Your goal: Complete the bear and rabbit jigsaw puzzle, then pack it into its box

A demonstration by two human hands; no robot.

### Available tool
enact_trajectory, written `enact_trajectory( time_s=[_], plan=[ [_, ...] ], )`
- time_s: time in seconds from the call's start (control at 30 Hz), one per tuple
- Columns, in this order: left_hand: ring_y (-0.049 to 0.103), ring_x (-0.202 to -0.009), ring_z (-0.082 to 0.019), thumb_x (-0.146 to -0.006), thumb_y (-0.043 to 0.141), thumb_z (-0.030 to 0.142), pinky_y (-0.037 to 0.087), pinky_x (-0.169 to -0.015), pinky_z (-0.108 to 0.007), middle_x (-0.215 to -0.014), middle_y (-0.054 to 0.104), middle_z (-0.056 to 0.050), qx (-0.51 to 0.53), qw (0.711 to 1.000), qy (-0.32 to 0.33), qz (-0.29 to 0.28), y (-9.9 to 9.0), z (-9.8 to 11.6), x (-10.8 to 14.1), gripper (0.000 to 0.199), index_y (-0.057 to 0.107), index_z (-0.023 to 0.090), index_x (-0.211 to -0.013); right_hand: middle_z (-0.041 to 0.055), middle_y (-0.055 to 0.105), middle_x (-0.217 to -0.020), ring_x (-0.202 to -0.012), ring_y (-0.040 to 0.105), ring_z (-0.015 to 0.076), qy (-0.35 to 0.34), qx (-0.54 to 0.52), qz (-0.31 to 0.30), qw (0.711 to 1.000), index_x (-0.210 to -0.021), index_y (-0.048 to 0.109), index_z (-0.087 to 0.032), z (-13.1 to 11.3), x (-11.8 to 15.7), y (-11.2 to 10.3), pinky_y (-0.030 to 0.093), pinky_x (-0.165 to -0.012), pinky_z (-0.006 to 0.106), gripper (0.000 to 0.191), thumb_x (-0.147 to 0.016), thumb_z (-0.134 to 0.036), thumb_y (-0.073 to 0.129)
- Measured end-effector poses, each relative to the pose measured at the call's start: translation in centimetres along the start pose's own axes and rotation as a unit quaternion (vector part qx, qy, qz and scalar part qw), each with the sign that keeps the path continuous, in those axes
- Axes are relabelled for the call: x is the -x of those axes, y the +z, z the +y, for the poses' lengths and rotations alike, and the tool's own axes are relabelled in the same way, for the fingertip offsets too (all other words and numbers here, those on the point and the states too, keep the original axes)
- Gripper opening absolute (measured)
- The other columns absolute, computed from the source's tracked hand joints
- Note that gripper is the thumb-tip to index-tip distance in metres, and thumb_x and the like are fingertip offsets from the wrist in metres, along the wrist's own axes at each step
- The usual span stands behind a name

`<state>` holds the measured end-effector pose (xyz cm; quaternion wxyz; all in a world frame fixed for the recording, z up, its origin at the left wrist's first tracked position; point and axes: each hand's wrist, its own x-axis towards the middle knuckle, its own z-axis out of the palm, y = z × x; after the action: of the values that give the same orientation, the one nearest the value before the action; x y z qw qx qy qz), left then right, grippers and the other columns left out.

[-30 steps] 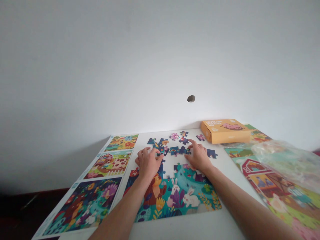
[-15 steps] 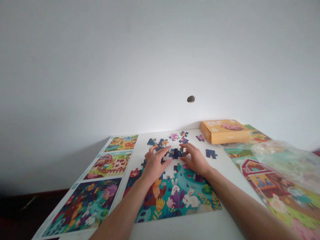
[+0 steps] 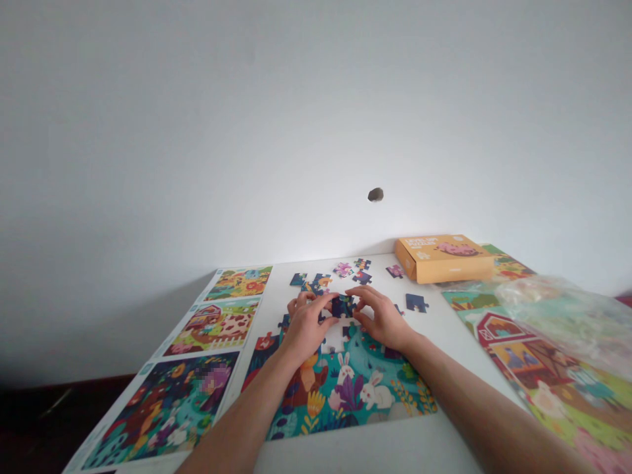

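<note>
Facing the wall, I see the table cut off at its near edge. Plastic veils part of the right sheet. Mid-table lies the puzzle, its left part hidden by my forearm. The box sits far right. My left hand and right hand pinch opposite sides of a dark piece beyond the puzzle's gap; its edges are partly covered.
</note>
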<state>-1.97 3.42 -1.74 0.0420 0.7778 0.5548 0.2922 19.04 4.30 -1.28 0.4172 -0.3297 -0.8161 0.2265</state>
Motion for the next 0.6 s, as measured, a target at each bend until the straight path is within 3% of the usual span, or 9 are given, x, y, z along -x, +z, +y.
enact_trajectory(
  time_s=[0.1,0.2,0.33,0.47,0.6],
  plan=[
    [0.053,-0.102,-0.025,-0.073,0.073,0.021,0.034,-0.092,-0.041,-0.093,0.071,0.001,-0.005,1.000,-0.017,0.016,0.1,-0.2,0.0,0.053,0.057,0.034,-0.122,0.0066,0.058,-0.115,-0.085,0.060,0.0140,0.016,0.033,0.004,0.999,-0.128,0.046,-0.024,0.3,0.1,0.1,0.048,-0.086,0.032,0.047,-0.083,-0.012,0.049],
    [0.054,-0.099,-0.025,-0.075,0.072,0.022,0.033,-0.091,-0.041,-0.090,0.070,0.001,-0.019,0.998,-0.053,0.038,0.2,-0.6,-0.1,0.052,0.056,0.034,-0.123,0.0090,0.059,-0.117,-0.101,0.057,0.0203,0.067,0.122,0.014,0.990,-0.133,0.041,-0.021,0.9,0.1,0.1,0.042,-0.094,0.039,0.053,-0.082,-0.018,0.053],
    [0.056,-0.094,-0.023,-0.076,0.070,0.023,0.033,-0.089,-0.040,-0.087,0.069,0.002,-0.031,0.993,-0.103,0.054,0.1,-0.9,-0.3,0.053,0.054,0.034,-0.126,0.0152,0.050,-0.134,-0.128,0.040,0.0296,0.167,0.240,0.014,0.956,-0.140,0.032,-0.015,1.7,0.3,0.1,0.026,-0.106,0.052,0.064,-0.083,-0.036,0.055],
    [0.056,-0.094,-0.022,-0.077,0.068,0.022,0.033,-0.088,-0.039,-0.087,0.070,0.002,-0.041,0.988,-0.136,0.056,-0.1,-0.8,-0.4,0.051,0.054,0.034,-0.124,0.0159,0.038,-0.145,-0.139,0.024,0.0285,0.206,0.276,-0.020,0.939,-0.145,0.019,-0.013,2.3,0.1,0.1,0.011,-0.110,0.056,0.070,-0.087,-0.039,0.048],
    [0.056,-0.095,-0.022,-0.077,0.068,0.023,0.034,-0.087,-0.039,-0.089,0.070,0.000,-0.054,0.985,-0.158,0.044,-0.1,-0.8,-0.4,0.049,0.056,0.031,-0.124,0.0159,0.038,-0.145,-0.141,0.021,0.0266,0.202,0.283,-0.055,0.936,-0.147,0.014,-0.014,2.6,-0.3,-0.1,0.005,-0.110,0.059,0.069,-0.089,-0.037,0.044]
  ],
)
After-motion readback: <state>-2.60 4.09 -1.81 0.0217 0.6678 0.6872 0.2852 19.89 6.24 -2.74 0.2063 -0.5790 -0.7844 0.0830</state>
